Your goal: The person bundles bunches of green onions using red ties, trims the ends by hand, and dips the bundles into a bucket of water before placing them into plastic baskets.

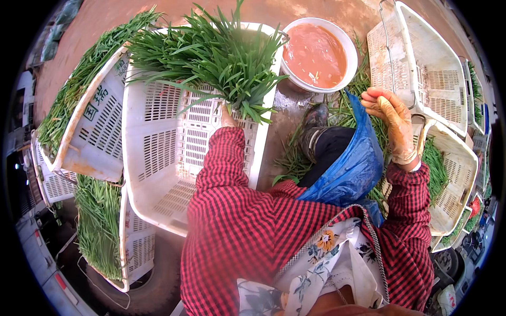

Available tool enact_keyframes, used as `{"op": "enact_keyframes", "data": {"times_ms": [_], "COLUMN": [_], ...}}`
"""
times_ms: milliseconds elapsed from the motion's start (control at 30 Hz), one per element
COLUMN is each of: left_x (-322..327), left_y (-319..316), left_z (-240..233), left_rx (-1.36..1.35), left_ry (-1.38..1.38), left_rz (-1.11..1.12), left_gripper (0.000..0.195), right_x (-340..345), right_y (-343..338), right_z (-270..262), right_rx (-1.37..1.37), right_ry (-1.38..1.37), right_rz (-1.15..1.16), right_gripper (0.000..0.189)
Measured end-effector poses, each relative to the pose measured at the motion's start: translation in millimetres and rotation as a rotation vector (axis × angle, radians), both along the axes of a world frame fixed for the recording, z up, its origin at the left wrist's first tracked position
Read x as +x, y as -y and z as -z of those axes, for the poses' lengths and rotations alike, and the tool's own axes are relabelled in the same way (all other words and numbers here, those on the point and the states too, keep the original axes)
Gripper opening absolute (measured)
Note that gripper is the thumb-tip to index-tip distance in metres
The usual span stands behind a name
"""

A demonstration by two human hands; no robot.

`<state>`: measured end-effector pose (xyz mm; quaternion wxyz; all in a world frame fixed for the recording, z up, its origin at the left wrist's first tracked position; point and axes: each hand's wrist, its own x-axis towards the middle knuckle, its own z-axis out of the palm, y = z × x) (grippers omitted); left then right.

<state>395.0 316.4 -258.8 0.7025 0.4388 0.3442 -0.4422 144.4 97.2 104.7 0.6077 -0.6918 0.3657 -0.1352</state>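
My left hand [227, 119] reaches into a white slatted plastic crate [156, 118], against the underside of a thick mass of long-leaved greens [213, 59]. The leaves hide its fingers, so its grip does not show. These greens fill the crate's far end and spill over the rim, while slatted plastic shows bare at the near end. My right hand [391, 114], in a thin, stained translucent glove, is raised beside the blue plastic sheet [352, 158] over my leg. Its fingers are bent together against the thumb, with nothing visible in them.
A white bucket [352, 59] of murky reddish water [314, 55] stands beyond my knee. Loose cut stalks [294, 158] litter the wet ground. Heaped crates of greens [97, 209] flank me on the left, near a tyre [166, 252]. More white crates [438, 79] stand at right.
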Motion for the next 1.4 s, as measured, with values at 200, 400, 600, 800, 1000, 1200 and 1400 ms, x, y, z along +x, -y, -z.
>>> {"op": "enact_keyframes", "data": {"times_ms": [200, 400, 600, 800, 1000, 1200, 1400], "left_x": [7.1, 20.6, 22.3, 18.3, 31.3, 81.1, 105.4], "left_y": [47.9, 70.9, 70.2, 55.0, 37.1, 24.6, 57.5], "left_z": [11.1, -0.7, -20.7, -61.7, -139.8, -234.3, -271.9], "left_rx": [-0.094, -0.033, 0.004, 0.047, 0.037, 0.327, 0.938], "left_ry": [0.109, 0.121, 0.147, 0.282, 0.787, 1.76, 2.082], "left_rz": [-0.338, -0.368, -0.336, -0.296, -0.348, -0.229, 0.649], "left_gripper": [0.057, 0.054, 0.05, 0.047, 0.043, 0.016, 0.02], "right_x": [-81.4, -92.6, -106.5, -160.7, -213.7, -272.9, -252.0], "right_y": [-2.0, -8.7, -8.9, -2.8, -21.5, -30.9, -33.2], "right_z": [21.2, 46.7, 62.2, 18.9, 2.3, 45.6, 54.4], "right_rx": [0.071, 0.134, 0.181, -0.06, -0.046, 0.035, -0.041], "right_ry": [-0.201, -0.273, -0.208, -0.158, -0.089, -0.286, -0.53], "right_rz": [0.124, 0.11, 0.023, 0.234, 0.333, 0.31, 0.115], "right_gripper": [0.029, 0.026, 0.03, 0.036, 0.031, 0.03, 0.034]}}
